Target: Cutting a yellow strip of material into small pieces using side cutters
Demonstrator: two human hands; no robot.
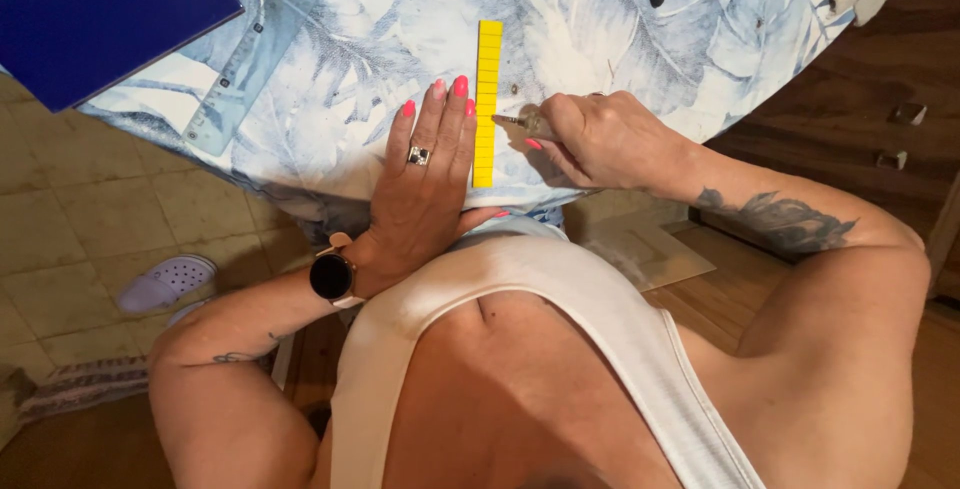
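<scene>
Fabric (pixel 330 79) with a pale blue leaf print covers the surface across the upper half of the frame. The left hand (pixel 425 184) lies flat on it, fingers spread open, pressing just beside a narrow yellow ruler (pixel 486 99) at upper centre; its fingertips touch the ruler's left edge. The right hand (pixel 605 139) is curled closed around a slim marking tool (pixel 520 123), whose tip meets the ruler's right edge. A clear set square (pixel 235 69) rests to the left, and a dark blue board (pixel 100 19) fills the upper left corner.
</scene>
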